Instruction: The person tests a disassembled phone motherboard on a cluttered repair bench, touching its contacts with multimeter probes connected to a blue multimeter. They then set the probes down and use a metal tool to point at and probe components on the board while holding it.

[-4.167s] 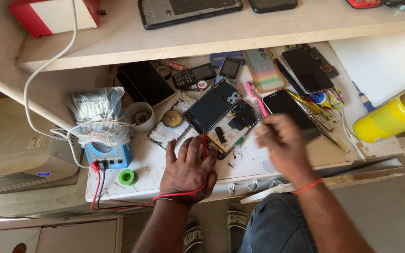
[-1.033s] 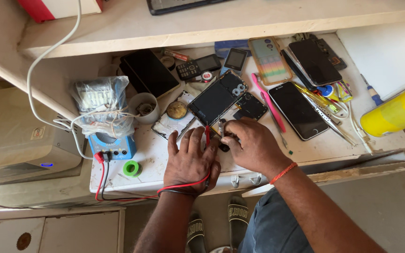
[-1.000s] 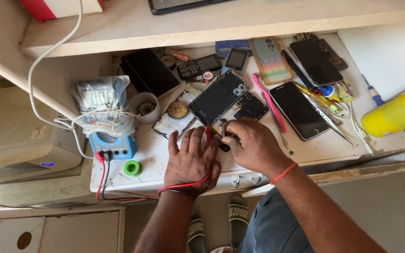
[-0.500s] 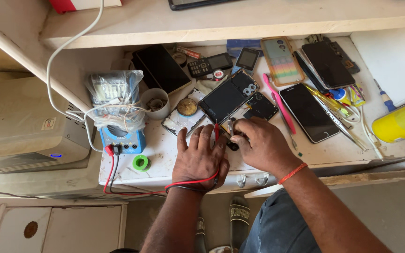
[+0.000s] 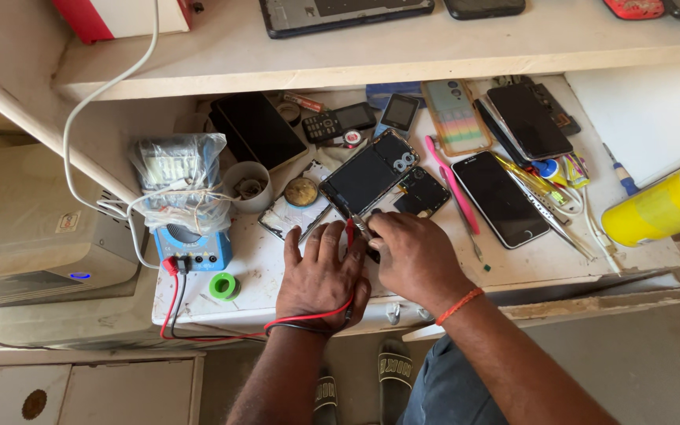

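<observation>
Near the front edge of the counter [image 5: 513, 271], the left hand [image 5: 320, 271] lay flat, fingers spread, a red probe [image 5: 349, 233] pinched between them. The right hand [image 5: 411, 252] was closed around a second probe, its tip hidden. Both pointed at the opened phone [image 5: 367, 175] just behind, toward the counter's middle. Leads ran to the blue meter [image 5: 194, 250] at the left; testing looked underway, the phone's back not yet refitted.

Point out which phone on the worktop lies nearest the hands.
The opened dark phone lying back-up just above the right hand; the other phones lie farther back or off to the right.
</observation>
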Tool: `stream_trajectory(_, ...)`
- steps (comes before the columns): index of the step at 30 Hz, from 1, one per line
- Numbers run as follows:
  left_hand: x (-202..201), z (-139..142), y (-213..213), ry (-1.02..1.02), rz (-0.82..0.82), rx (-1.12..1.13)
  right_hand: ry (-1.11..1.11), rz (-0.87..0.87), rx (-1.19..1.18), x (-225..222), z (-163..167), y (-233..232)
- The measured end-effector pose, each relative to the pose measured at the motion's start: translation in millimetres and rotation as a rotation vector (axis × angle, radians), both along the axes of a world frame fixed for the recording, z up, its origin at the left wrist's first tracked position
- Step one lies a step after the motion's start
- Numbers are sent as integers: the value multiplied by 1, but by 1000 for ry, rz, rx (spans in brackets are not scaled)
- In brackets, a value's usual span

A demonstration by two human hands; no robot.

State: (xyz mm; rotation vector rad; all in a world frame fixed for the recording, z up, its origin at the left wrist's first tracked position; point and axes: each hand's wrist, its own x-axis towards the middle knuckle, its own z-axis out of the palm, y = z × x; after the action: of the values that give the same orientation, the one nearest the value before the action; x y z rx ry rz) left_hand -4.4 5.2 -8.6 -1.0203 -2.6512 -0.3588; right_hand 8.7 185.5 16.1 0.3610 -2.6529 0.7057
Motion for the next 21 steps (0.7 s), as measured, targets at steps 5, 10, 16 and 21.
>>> stream_trajectory(5, 0, 1, 2, -26, 14, -23, 31, -1, -2, 1, 1, -2)
stream_trajectory(10, 1, 5, 3, -31, 13, -29, 20, -18, -7, 1, 4, -5)
stream_trajectory(16, 1, 6, 3, -38, 8, -25, 28, -29, -19, 2, 3, -4)
stream_trajectory(21, 1, 1, 0, -3, -2, 19, -103, -101, -301, 3, -11, 7)
